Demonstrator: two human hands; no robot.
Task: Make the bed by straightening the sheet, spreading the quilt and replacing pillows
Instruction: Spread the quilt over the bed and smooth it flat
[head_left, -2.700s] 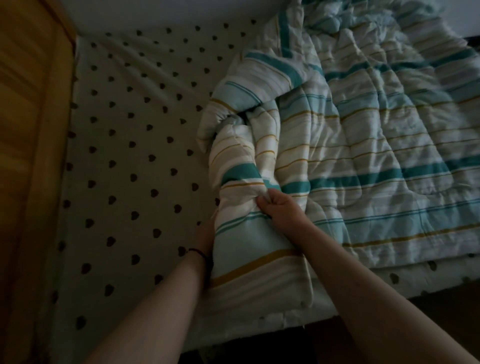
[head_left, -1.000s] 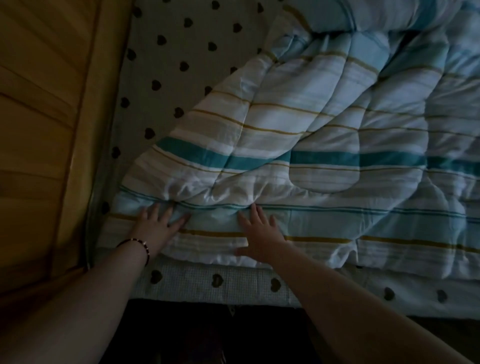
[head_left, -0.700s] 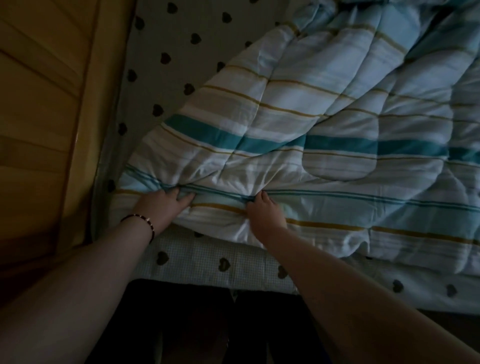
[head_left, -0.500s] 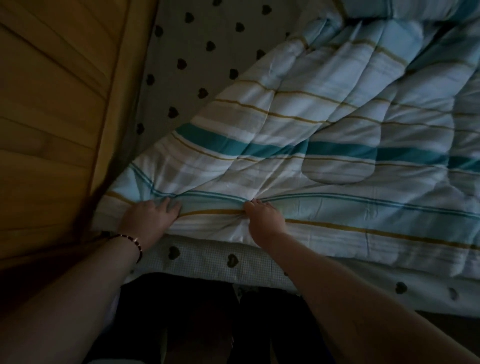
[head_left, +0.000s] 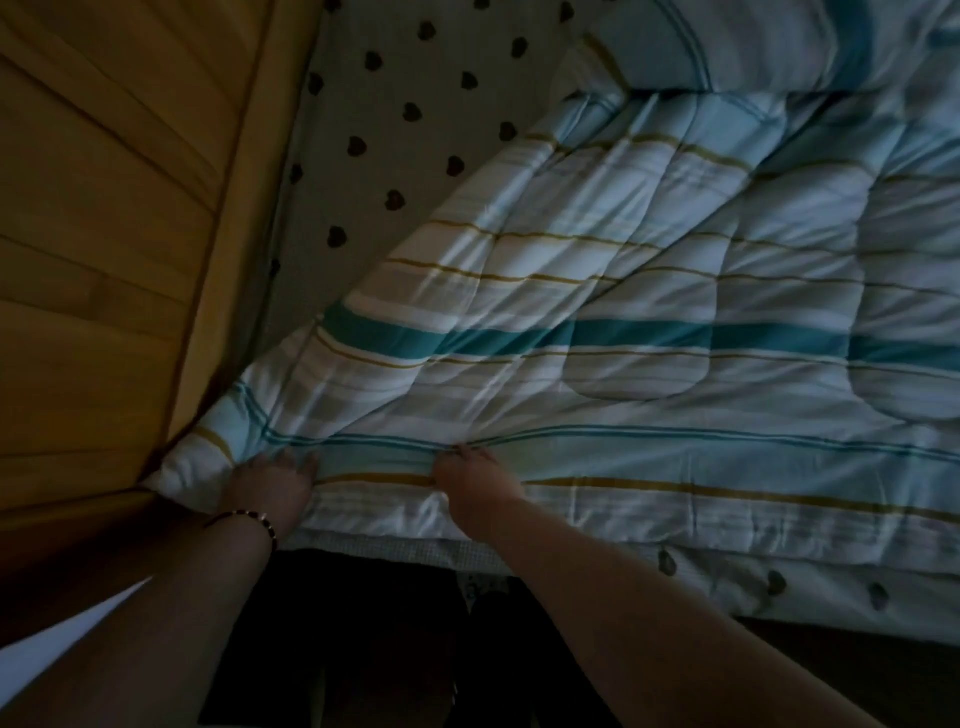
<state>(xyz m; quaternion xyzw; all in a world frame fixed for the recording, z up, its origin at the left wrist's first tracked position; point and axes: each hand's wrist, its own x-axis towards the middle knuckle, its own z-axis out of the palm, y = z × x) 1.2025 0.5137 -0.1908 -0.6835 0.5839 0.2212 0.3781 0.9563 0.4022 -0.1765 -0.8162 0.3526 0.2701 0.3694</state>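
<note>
dim head view looking down at the near left corner of a bed. striped quilted quilt in white, pale blue, teal and mustard lines lies spread over the right and near part of the bed, its left edge running diagonally from far right down to the near left corner, where its corner touches the wooden board. far right part of the quilt is bunched into a thick fold. pale fitted sheet with dark heart print shows bare in the far left triangle between the quilt edge and the board, and again as a strip on the mattress side below the quilt's near edge at right. left hand sits on the quilt's near left corner, its fingers curled into the fabric, gripping a gather of quilt; creases fan out from it. thin dark beaded bracelet on the left wrist. right hand is just right of it on the same near edge, fingers bent and pinching a bunch of quilt along the thin teal line. hands near each other, not touching. yellow-brown wooden bed board fills the left side, right against the mattress. both bare forearms come in from the near edge. floor below the bed is too dark to tell. no pillow can be made out for sure.
</note>
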